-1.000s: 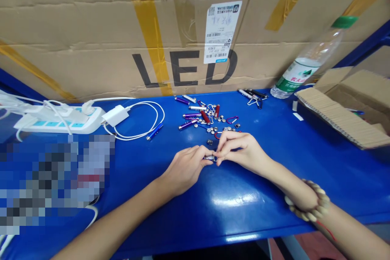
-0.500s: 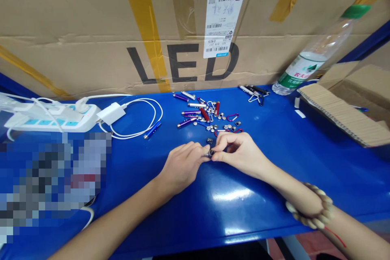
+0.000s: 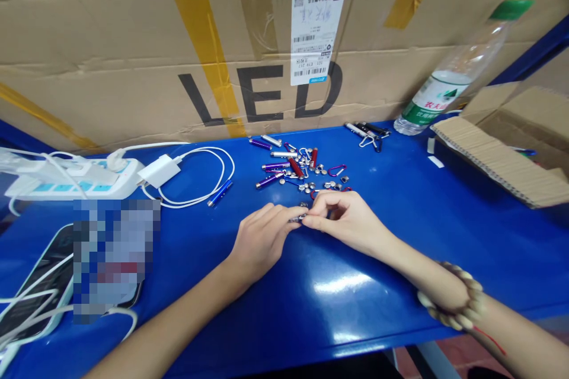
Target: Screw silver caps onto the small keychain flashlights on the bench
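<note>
My left hand (image 3: pixel 262 240) is closed, pinching a small dark metallic piece (image 3: pixel 297 219) at its fingertips. Thumb and forefinger of my right hand (image 3: pixel 344 219) press together at the right end of that piece. Fingers cover most of it, so its kind is hidden. Just beyond the fingertips lies another little metal part (image 3: pixel 303 205). Farther back are several small silver button-like parts (image 3: pixel 307 188), carabiner clips such as a purple one (image 3: pixel 336 170), and pen-like tubes in purple (image 3: pixel 269 181), red (image 3: pixel 296 167) and silver.
A white power strip (image 3: pixel 71 180), a charger (image 3: pixel 159 170) with its cable and a blue tube (image 3: pixel 220 193) lie left, above a phone (image 3: pixel 42 284). Black and silver tubes (image 3: pixel 373 130), a water bottle (image 3: pixel 431 98) and an open carton (image 3: pixel 484 160) stand right. A large cardboard box (image 3: pixel 133 29) closes off the back.
The view has shifted slightly. Both hands stay together at the small metallic piece, and the left fingers now lie further over it.
</note>
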The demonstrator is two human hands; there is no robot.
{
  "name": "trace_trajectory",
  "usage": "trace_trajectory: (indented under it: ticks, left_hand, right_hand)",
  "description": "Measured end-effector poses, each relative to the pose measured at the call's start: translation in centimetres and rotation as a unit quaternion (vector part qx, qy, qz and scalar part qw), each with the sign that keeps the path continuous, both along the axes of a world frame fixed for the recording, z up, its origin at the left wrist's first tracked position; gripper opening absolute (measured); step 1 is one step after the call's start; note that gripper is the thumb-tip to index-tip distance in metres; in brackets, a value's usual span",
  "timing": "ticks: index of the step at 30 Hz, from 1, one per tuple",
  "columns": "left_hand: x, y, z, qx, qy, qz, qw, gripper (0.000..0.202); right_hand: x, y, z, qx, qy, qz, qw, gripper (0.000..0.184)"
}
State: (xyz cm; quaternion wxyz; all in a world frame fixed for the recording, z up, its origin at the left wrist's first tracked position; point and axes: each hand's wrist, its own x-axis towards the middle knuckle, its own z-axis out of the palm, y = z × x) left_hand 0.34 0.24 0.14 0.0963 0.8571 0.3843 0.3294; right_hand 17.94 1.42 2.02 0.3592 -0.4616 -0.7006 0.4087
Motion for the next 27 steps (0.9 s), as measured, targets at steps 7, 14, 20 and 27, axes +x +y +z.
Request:
trace_trajectory:
  ticks: [7, 14, 20, 27]
  left_hand:
    - [0.2, -0.4, 0.1, -0.062, -0.014, 0.048, 0.997, 0.021]
    - [0.4, -0.4, 0.0, -0.053, 0.041, 0.045, 0.997, 0.024]
    - [0.3, -0.3, -0.1, -0.078, 0.069, 0.019, 0.994, 0.023]
    - [0.2, -0.2, 0.3, -0.127, 0.086, -0.010, 0.988, 0.019]
  right_hand:
    - [1.2, 0.4, -0.4, 0.226, -0.040, 0.014, 0.973, 0.018]
    - [2.2, 0.8, -1.0, 0.334, -0.107, 0.065, 0.934, 0.017]
    - [1.9, 0.8, -1.5, 0.302, -0.096, 0.091, 0.944, 0.016]
    - [2.4, 1.2, -2.7, 0.322, -0.098, 0.126, 0.933, 0.014]
